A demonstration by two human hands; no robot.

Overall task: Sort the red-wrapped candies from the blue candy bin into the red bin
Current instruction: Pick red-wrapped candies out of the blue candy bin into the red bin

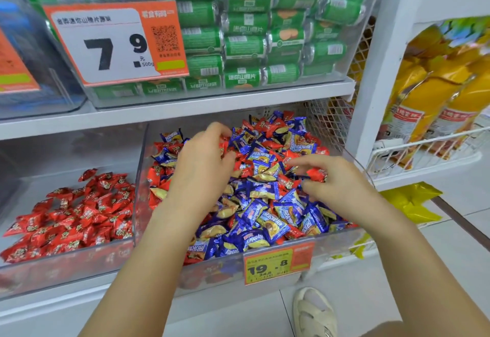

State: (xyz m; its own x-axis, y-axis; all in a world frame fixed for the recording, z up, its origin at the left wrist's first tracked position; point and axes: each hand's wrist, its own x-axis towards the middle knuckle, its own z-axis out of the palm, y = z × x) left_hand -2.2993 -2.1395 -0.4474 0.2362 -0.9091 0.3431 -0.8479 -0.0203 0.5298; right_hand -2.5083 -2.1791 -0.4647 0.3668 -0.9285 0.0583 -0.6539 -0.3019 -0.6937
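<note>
A clear blue candy bin on the lower shelf holds a heap of blue-wrapped candies mixed with red-wrapped ones. To its left, the clear red bin holds only red-wrapped candies. My left hand hovers over the left middle of the mixed heap, fingers curled down around red candies. My right hand is over the right side and pinches one red-wrapped candy between thumb and fingers.
A white shelf board hangs just above the bins, carrying a clear box of green packs with an orange 7.9 price card. A white wire basket of yellow bags stands right. My shoe is on the tiled floor.
</note>
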